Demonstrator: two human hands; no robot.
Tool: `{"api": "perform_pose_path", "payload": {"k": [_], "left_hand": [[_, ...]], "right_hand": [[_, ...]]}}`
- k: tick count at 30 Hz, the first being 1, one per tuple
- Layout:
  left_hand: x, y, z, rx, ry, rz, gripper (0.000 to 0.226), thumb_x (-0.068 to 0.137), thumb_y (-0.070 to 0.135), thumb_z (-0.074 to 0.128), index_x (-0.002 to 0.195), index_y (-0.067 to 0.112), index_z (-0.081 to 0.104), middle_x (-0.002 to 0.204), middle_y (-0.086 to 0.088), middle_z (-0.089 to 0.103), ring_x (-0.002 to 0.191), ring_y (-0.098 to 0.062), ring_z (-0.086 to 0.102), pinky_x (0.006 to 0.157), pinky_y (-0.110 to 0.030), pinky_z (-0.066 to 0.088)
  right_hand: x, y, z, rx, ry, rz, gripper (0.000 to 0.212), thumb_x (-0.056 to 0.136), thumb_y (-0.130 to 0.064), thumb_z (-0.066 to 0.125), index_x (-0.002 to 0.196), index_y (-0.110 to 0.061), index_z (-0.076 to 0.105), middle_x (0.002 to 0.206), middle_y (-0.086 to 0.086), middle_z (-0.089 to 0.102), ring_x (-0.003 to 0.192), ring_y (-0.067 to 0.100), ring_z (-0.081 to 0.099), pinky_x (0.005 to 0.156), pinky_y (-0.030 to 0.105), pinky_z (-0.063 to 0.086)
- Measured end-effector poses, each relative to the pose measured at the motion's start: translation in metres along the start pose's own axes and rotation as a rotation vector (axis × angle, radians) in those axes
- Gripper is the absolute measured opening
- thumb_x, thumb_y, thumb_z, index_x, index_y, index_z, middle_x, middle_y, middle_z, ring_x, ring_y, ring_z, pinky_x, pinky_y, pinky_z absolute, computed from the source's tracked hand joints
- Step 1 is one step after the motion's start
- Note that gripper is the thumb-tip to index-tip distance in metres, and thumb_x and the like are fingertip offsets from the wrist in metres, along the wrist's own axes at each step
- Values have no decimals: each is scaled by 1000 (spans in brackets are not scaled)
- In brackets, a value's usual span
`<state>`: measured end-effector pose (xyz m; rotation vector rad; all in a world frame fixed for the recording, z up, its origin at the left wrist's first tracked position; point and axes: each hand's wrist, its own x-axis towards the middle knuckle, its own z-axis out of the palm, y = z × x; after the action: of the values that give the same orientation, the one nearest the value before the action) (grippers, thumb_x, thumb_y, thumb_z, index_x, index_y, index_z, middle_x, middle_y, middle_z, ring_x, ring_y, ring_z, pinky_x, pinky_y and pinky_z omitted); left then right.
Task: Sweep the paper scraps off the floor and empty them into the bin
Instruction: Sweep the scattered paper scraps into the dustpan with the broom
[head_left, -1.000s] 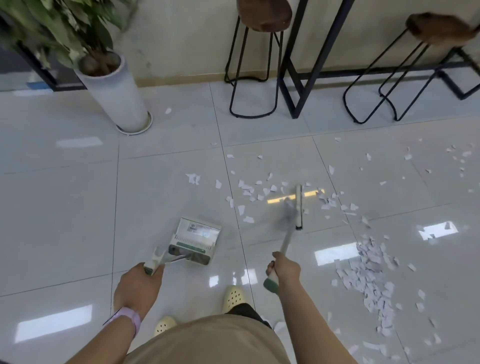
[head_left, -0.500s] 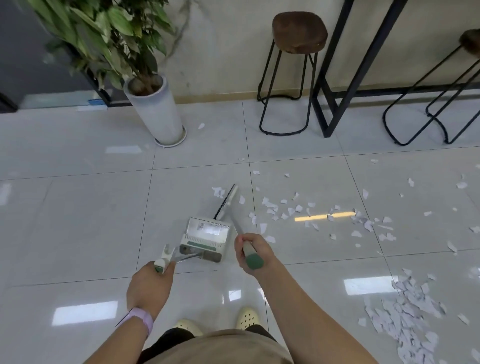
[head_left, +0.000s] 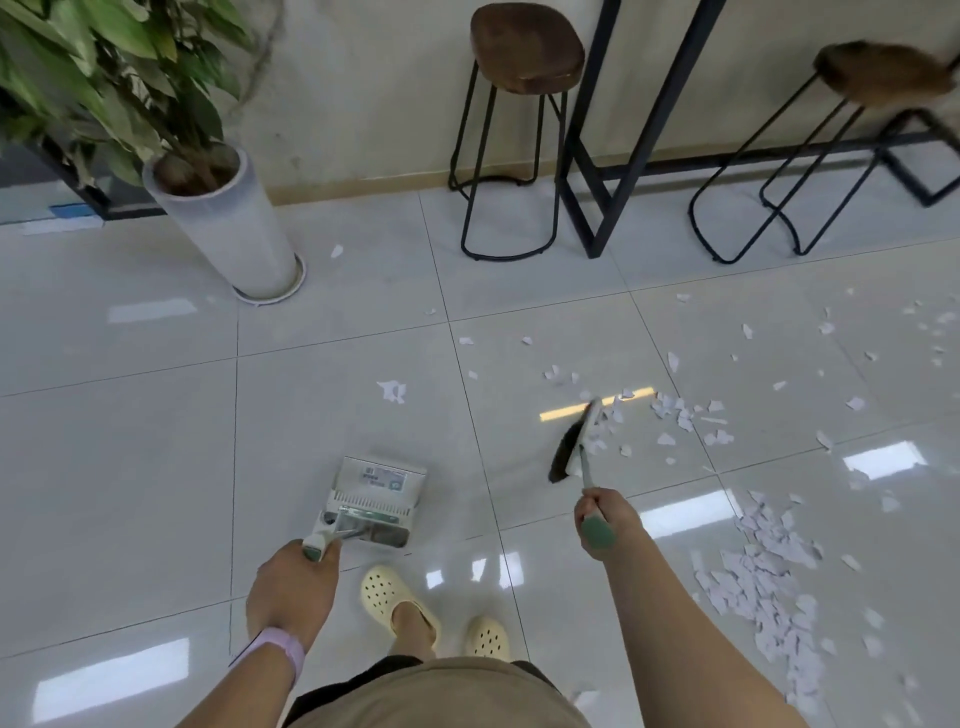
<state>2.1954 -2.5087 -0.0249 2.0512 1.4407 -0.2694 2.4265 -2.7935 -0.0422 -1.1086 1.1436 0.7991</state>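
Right hand (head_left: 605, 522) is curled round the green-tipped handle of a small brush (head_left: 574, 447), whose dark bristles rest on the tiled floor (head_left: 130, 467) right of centre, at the left edge of a loose scatter of paper scraps (head_left: 670, 415). Left hand (head_left: 296, 587) grips the handle of a pale dustpan (head_left: 371, 499), which sits flat on the floor just ahead of the near foot in its cream clog (head_left: 397, 603), well apart from the brush. A denser heap of scraps (head_left: 769, 577) lies near right, beside the right forearm, and single stray scraps lie farther left, one just beyond the dustpan (head_left: 392, 391) and one near the white plant pot (head_left: 234, 223). No bin shows in this view.

Judging from how things lie, the gathering is barely begun and the pan looks empty. The main risk is scattering: the scraps are light, and a fast stroke on glossy tile could flick them under the bar stool (head_left: 519, 130) or the black table frame (head_left: 592, 156) instead of herding them. A second risk is the gap between brush and pan; scraps pushed leftward may slide past the pan's lip if it is not brought closer and pressed flat. Stepping right could also kick the heap apart
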Motion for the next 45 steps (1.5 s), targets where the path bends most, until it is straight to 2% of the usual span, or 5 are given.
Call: {"api": "perform_pose_path", "payload": {"k": [9, 21, 30, 37, 45], "left_hand": [[64, -5, -22, -156, -76, -48, 40, 94, 52, 58, 76, 17, 61, 75, -2, 67, 71, -25, 62, 62, -31, 46], [105, -22, -68, -37, -44, -16, 38, 97, 53, 52, 75, 23, 60, 70, 8, 60, 65, -17, 58, 57, -27, 40], [122, -40, -84, -123, 74, -153, 39, 96, 53, 54, 77, 20, 58, 73, 4, 64, 68, -20, 60, 57, -29, 42], [125, -17, -78, -36, 97, -155, 40, 98, 52, 50, 78, 19, 59, 72, 4, 64, 67, -20, 61, 61, -30, 47], [137, 63, -35, -11, 23, -126, 40, 98, 53, 48, 82, 20, 61, 76, 0, 66, 71, -24, 61, 61, -32, 45]], "right_hand": [[-15, -4, 90, -142, 257, -223, 11, 85, -5, 51, 74, -9, 51, 71, 5, 53, 58, 19, 51, 50, 28, 42], [-75, 88, 270, -307, -155, -99, 10, 90, 2, 50, 85, -8, 49, 52, 3, 43, 35, 11, 41, 34, 18, 37], [-91, 124, 354, -385, -506, 170, 9, 90, 0, 46, 85, -3, 52, 60, 7, 53, 40, 12, 52, 41, 17, 48], [-36, 82, 353, -194, -520, 341, 23, 92, 3, 39, 82, -17, 36, 52, -2, 34, 31, 9, 39, 31, 15, 39], [29, -39, 249, -165, -207, 156, 23, 93, 2, 41, 79, -16, 36, 46, -1, 37, 28, 8, 37, 30, 14, 35]]}}
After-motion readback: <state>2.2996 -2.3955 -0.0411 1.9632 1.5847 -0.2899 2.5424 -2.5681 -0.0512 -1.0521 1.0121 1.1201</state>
